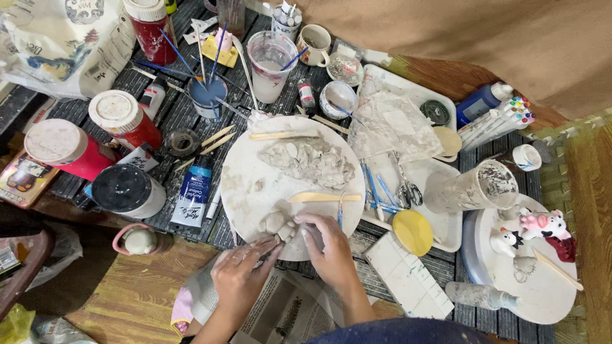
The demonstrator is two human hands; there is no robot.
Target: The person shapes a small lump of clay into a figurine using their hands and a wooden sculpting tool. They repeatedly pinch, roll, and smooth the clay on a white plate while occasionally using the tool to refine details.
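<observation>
Cluttered with paint jars and brushes, a dark slatted table [162,118] holds a round white board [245,172] as its centrepiece. At the board's near edge sits a small grey clay figure [278,224], and a person's left hand [241,275] pinches its lower side with the fingertips while the right hand [328,245] cups it from the other side, fingers curled against the clay. Farther back on the board lies a clay lump [310,161] with a wooden stick [324,197] between lump and figure; right of the board are scissors [406,185], a yellow disc [412,232] and a painted cow figurine [542,226].
</observation>
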